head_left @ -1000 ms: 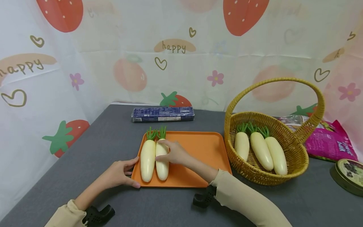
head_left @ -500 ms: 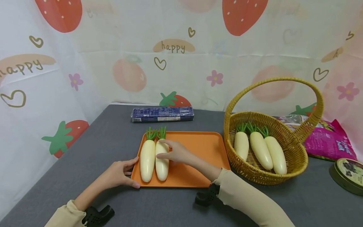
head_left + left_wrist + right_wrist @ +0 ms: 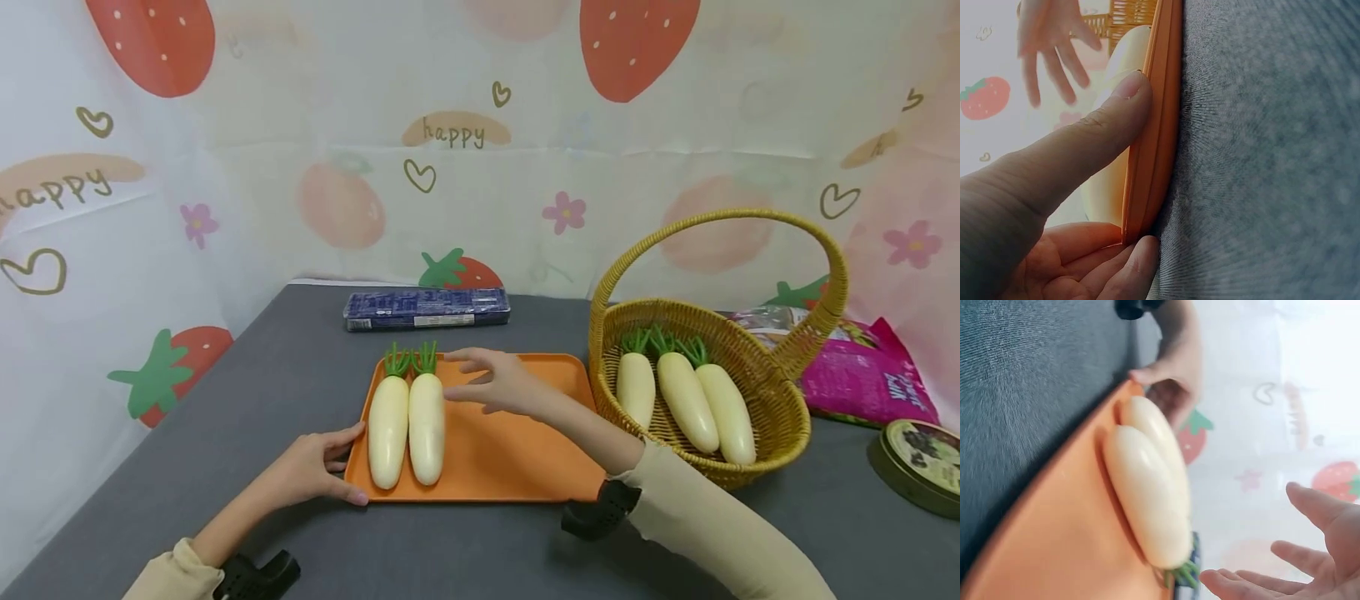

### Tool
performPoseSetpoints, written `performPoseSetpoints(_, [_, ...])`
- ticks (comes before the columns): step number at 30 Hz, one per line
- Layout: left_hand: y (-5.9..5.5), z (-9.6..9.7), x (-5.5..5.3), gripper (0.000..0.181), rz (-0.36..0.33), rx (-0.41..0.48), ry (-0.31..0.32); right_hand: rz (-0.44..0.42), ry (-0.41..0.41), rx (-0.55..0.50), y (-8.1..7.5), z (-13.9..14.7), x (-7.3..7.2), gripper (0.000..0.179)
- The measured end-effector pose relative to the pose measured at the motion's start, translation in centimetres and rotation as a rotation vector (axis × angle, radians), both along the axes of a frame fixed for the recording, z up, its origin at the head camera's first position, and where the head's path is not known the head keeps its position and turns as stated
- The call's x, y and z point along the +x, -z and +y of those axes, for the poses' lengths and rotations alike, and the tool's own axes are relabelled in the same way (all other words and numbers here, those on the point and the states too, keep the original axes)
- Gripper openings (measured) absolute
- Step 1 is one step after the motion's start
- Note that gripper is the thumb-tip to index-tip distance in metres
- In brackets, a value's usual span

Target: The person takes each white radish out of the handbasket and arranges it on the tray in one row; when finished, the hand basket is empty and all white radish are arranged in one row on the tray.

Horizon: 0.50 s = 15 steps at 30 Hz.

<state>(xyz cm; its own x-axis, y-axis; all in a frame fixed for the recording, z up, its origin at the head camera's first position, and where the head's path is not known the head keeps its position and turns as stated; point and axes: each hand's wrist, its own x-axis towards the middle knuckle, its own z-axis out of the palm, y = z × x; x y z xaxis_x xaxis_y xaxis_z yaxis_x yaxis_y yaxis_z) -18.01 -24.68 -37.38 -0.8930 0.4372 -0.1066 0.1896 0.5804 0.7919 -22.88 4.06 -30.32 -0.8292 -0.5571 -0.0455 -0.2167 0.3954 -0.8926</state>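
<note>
Two white radishes with green tops, the left one (image 3: 388, 433) and the right one (image 3: 427, 429), lie side by side at the left end of an orange tray (image 3: 517, 458). My left hand (image 3: 311, 471) holds the tray's near left corner; in the left wrist view its thumb (image 3: 1107, 115) presses the rim while the fingers curl at the adjoining side. Above the tray, just right of the radishes, hovers my right hand (image 3: 506, 383). Its fingers are spread and touch nothing, which the right wrist view also shows.
A wicker basket (image 3: 697, 475) with a tall handle and three more radishes (image 3: 686, 400) stands right of the tray. Behind the tray lies a blue packet (image 3: 427, 309). A pink bag (image 3: 870, 379) and a round tin (image 3: 918, 467) are at the far right. A printed cloth hangs behind.
My right hand has let go of the right radish and moved up and to the right, off it. The left hand stays at the tray corner. The radishes stay in place.
</note>
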Motion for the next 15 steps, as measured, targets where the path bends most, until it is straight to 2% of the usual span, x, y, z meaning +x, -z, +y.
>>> performPoseSetpoints(6, [0.0,-0.1,0.0,0.1,0.007,-0.016,-0.003,0.113,0.009,-0.01,-2.1,3.9,1.0,0.051])
performPoseSetpoints(10, [0.0,0.0,0.0,0.1,0.011,-0.025,-0.004,0.186,0.026,0.019,-3.0,6.8,1.3,0.054])
performPoseSetpoints(15, [-0.1,0.0,0.0,0.1,0.018,-0.042,-0.006,0.191,0.071,0.051,-4.3,10.2,1.9,0.055])
